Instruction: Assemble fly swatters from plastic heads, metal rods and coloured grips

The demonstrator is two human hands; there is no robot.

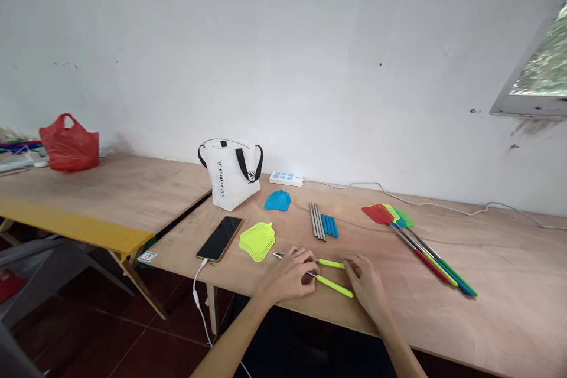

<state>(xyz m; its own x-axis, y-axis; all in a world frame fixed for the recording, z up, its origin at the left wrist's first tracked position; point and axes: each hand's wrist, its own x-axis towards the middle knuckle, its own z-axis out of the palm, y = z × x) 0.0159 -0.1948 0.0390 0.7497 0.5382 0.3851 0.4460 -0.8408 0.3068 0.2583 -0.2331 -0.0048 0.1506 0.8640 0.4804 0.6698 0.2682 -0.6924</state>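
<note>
My left hand (290,274) rests on the wooden table (487,283) with its fingers curled over two metal rods that have lime-green handles (334,286). Just to the right, my right hand (365,283) lies with its fingers bent on the handle ends of the same rods. A lime-green swatter head (257,241) lies loose left of my left hand. Further back lie a blue swatter head (278,200), a few bare metal rods (317,221) and blue handle sleeves (330,225).
Several finished fly swatters (414,242) lie to the right. A black phone (220,238) on a white cable lies at the left edge, behind it a white tote bag (231,174) and a power strip (286,178). A red plastic bag (69,143) sits on the adjoining table.
</note>
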